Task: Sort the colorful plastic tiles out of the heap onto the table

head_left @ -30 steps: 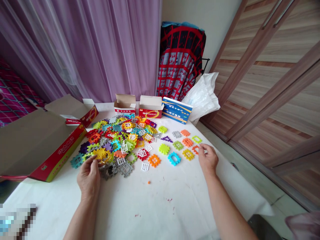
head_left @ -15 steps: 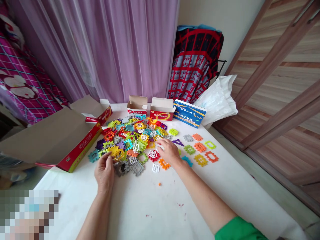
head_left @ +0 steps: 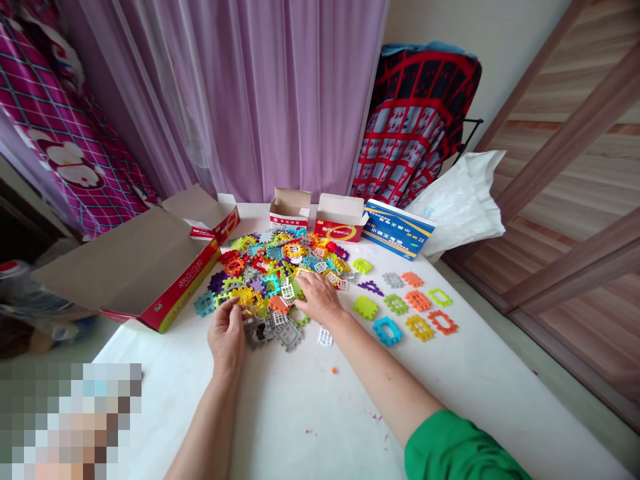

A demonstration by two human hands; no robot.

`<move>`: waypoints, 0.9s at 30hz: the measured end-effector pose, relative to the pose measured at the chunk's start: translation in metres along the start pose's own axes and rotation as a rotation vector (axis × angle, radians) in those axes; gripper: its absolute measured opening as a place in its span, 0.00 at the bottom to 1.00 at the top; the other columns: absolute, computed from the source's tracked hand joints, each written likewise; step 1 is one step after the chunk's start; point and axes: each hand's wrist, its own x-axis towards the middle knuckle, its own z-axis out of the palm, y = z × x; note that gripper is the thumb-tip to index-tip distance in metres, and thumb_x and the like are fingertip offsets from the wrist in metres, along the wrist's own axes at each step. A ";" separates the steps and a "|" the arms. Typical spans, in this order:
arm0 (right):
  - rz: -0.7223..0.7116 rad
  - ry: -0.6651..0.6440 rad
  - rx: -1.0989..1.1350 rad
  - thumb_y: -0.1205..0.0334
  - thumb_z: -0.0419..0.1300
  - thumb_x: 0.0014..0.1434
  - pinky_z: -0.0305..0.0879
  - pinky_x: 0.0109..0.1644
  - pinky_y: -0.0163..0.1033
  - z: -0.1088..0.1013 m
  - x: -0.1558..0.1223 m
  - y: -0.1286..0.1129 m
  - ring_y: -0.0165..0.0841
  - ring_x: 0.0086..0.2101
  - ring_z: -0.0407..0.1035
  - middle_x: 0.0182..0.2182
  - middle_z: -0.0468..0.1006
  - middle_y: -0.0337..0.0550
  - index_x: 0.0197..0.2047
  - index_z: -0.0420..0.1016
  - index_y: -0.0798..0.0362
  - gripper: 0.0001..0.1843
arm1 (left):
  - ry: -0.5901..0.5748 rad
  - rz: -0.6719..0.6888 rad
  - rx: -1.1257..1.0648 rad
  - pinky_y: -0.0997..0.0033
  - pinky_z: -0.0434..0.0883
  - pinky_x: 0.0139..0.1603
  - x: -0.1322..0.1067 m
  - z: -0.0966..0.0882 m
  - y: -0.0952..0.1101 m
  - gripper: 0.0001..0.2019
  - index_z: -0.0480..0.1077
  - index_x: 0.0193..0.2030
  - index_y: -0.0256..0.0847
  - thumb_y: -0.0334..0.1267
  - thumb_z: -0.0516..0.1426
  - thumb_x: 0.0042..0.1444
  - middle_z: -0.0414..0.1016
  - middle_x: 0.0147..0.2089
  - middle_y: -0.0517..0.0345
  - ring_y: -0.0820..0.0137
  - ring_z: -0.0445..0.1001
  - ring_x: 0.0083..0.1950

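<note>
Far left, pink checked bedding [head_left: 65,147] behind an open cardboard box with red sides [head_left: 135,263], which stands on a white-covered table [head_left: 150,360]. Behind it hangs a sheer lilac curtain [head_left: 250,87].

Left hand [head_left: 226,337] at the near edge of a heaped pile of multicoloured plastic waffle tiles [head_left: 265,273]. Fingers curled, tips at a yellow tile [head_left: 243,297]; whether they grasp it, cannot tell. Right hand [head_left: 320,299] lies open, palm down, fingers spread on the pile's right side, gripping nothing visible. Green sleeve [head_left: 450,450] on that arm. White lattice tile [head_left: 325,337] just below the right hand, apart from the pile; tiny orange bead [head_left: 333,370] nearer the table edge.

Along the back, two small open red-and-white cartons [head_left: 341,217] and a blue-and-yellow box [head_left: 399,229]. Right of the pile, single tiles lie spaced out in loose rows, among them a cyan ring tile [head_left: 387,331] and an orange ring tile [head_left: 443,323]. Beyond, a crumpled white plastic bag [head_left: 463,203].
</note>
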 end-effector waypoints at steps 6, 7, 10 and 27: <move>0.092 0.069 0.124 0.60 0.60 0.58 0.63 0.58 0.43 0.002 -0.009 0.016 0.39 0.52 0.69 0.52 0.76 0.48 0.53 0.77 0.51 0.19 | -0.010 0.006 0.018 0.75 0.67 0.24 0.000 -0.001 -0.001 0.19 0.74 0.46 0.40 0.47 0.56 0.51 0.74 0.28 0.60 0.72 0.73 0.27; 0.105 0.085 0.142 0.61 0.59 0.58 0.64 0.58 0.42 0.002 -0.011 0.020 0.38 0.51 0.70 0.52 0.76 0.48 0.51 0.78 0.50 0.17 | -0.011 0.009 0.022 0.76 0.67 0.24 0.000 -0.001 -0.001 0.19 0.74 0.46 0.40 0.47 0.56 0.51 0.75 0.29 0.60 0.72 0.74 0.27; 0.167 0.148 0.212 0.62 0.57 0.60 0.66 0.54 0.40 0.002 -0.019 0.030 0.36 0.47 0.72 0.47 0.79 0.46 0.44 0.80 0.50 0.12 | -0.015 0.020 0.022 0.76 0.67 0.23 0.000 -0.001 -0.001 0.19 0.74 0.46 0.40 0.47 0.56 0.51 0.77 0.32 0.58 0.72 0.74 0.27; 0.445 0.128 0.617 0.60 0.57 0.56 0.69 0.34 0.37 0.002 -0.128 0.021 0.32 0.28 0.71 0.29 0.77 0.38 0.51 0.75 0.49 0.19 | -0.009 0.018 0.029 0.78 0.66 0.22 0.002 -0.002 -0.004 0.18 0.74 0.45 0.41 0.46 0.56 0.50 0.77 0.33 0.57 0.71 0.77 0.30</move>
